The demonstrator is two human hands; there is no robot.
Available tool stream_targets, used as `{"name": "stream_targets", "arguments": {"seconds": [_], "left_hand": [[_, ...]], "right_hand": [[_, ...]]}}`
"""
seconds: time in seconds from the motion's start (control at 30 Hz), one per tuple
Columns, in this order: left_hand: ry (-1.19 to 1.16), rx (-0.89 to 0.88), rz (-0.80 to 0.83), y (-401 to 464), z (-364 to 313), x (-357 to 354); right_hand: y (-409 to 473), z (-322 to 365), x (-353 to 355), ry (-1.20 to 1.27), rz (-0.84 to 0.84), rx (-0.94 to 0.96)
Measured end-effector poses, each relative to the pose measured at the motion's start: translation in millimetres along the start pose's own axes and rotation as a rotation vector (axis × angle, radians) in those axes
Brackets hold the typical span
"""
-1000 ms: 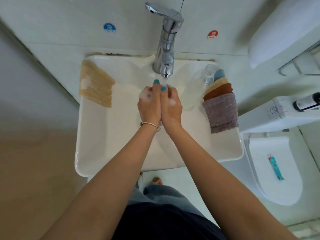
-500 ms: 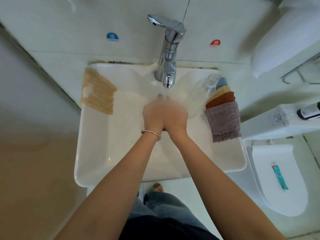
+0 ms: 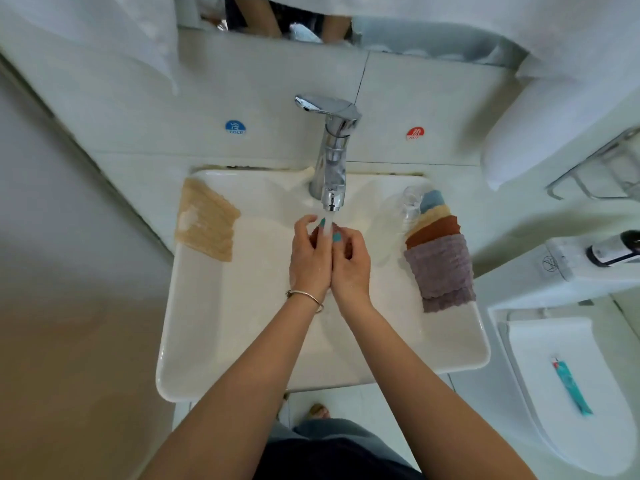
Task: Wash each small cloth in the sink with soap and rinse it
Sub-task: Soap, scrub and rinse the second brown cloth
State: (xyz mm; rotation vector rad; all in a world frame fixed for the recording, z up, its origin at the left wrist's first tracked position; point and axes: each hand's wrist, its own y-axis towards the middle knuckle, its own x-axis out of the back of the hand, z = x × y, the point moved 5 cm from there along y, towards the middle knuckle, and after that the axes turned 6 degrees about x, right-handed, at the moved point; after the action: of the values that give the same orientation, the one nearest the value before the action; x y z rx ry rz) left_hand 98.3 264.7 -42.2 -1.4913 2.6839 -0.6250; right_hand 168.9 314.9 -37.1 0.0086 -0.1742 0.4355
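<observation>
Water runs from a chrome faucet (image 3: 334, 161) at the back edge of a white sink (image 3: 207, 341) onto two hands held side by side over the basin. The left hand (image 3: 309, 258), with a thin bracelet at the wrist, and the right hand (image 3: 351, 263) have fingers loosely curled under the stream, touching each other and grasping nothing. A tan cloth (image 3: 206, 220) with a patch of suds lies draped over the sink's left rim. A fanned stack of cloths (image 3: 438, 247), purple on top, lies over the right rim, beside a clear bottle (image 3: 398, 216).
</observation>
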Motion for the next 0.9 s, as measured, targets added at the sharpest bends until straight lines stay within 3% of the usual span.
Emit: {"name": "stream_targets", "arguments": {"seconds": [0.17,0.27,0.33,0.43,0.53,0.67,0.77,0.9], "left_hand": [[0.107,0.113,0.019,0.7,5.0,3.7],[-0.148,-0.020,-0.137,-1.5,-5.2,13.4],[-0.230,-0.074,-0.152,-2.1,-7.5,15.6],[-0.220,0.009,-0.098,2.3,5.0,14.9],[-0.203,0.040,-0.013,3.4,13.6,13.3],[-0.175,-0.134,0.032,0.7,-2.9,9.9],[-0.140,-0.121,0.011,6.5,4.4,6.3],[0.012,-0.137,-0.023,12.3,14.8,8.6]], "right_hand": [[-1.7,4.3,0.1,0.059,-0.018,0.054],[-0.4,-10.2,-6.3,-0.108,0.105,-0.117],[-3.7,-14.6,-13.6,-0.100,0.187,-0.224],[-1.1,-2.7,-13.3,0.027,0.076,-0.077],[0.8,6.2,-12.4,0.051,0.069,0.049],[-0.4,-2.0,-13.8,0.126,0.133,-0.057],[-2.7,-7.2,-13.7,0.171,0.156,-0.108],[-5.3,-4.3,-17.5,0.111,0.113,-0.033]]}}
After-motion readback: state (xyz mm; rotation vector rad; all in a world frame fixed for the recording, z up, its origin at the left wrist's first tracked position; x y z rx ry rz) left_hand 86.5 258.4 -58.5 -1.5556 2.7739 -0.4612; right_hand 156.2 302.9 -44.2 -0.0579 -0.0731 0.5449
